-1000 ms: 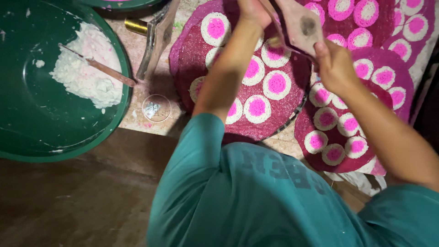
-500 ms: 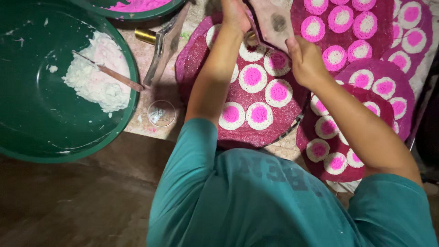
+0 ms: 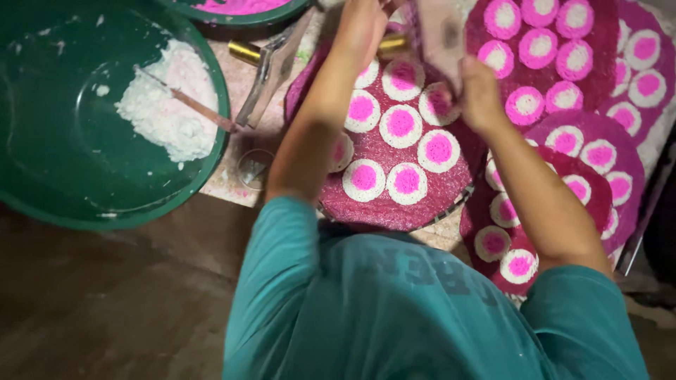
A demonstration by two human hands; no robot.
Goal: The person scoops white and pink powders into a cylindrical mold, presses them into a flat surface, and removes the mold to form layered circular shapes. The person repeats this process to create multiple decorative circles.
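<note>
My left hand (image 3: 366, 24) reaches to the far edge of a round magenta tray (image 3: 394, 211) and is closed on a small brass mould (image 3: 391, 44) that rests on the tray. My right hand (image 3: 480, 95) grips a flat, blurred paddle-like tool (image 3: 440, 35) raised just above the same tray. The tray bears several white discs with pink centres (image 3: 401, 123). My teal shirt (image 3: 394, 309) fills the lower middle.
More magenta trays with pink-and-white discs (image 3: 563, 141) overlap at the right. A large green basin (image 3: 63, 190) at left holds white dough (image 3: 169, 105) and a stick (image 3: 193, 105). A metal tool (image 3: 274, 67), a brass cylinder (image 3: 246, 51) and a small glass (image 3: 253, 167) lie between.
Both hands stayed at the tray's far side. My right hand shifted left and lifted the flat tool closer to my left hand.
</note>
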